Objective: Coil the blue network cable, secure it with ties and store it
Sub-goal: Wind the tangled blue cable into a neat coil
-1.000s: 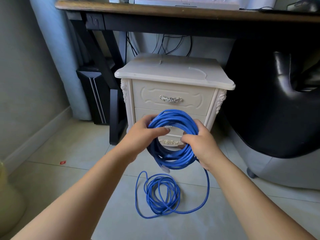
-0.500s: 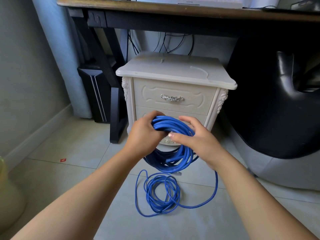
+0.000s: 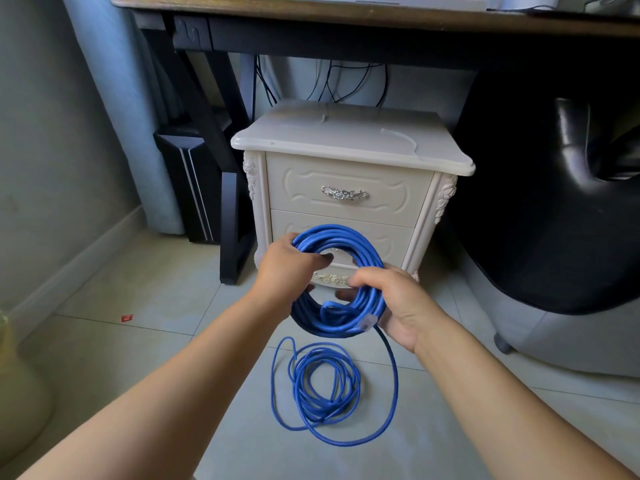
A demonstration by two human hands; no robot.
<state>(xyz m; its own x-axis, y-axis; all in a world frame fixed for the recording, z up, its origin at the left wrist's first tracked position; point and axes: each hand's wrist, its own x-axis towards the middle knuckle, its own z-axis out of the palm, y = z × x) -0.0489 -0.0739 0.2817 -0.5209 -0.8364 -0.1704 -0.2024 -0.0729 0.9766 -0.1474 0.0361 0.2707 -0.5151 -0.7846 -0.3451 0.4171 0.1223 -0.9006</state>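
I hold a round coil of blue network cable (image 3: 343, 237) upright in front of the cream cabinet. My left hand (image 3: 289, 268) grips the coil's left side. My right hand (image 3: 398, 303) grips its lower right side, fingers wrapped over the strands. A clear plug (image 3: 367, 322) hangs at the coil's bottom by my right palm. From the coil a strand drops to the tiled floor, where the loose rest of the cable (image 3: 323, 389) lies in untidy loops. Two white ties (image 3: 401, 137) lie on the cabinet top.
The cream two-drawer cabinet (image 3: 346, 150) stands under a dark wooden desk (image 3: 311, 12). A black computer tower (image 3: 187, 178) and the desk leg stand to its left, a black chair (image 3: 554, 202) to its right. A small red scrap (image 3: 126, 318) lies on the floor.
My right hand has swung from the coil's top down to its lower right, laying another turn on. The coil has turned to face me more, and the plug now shows.
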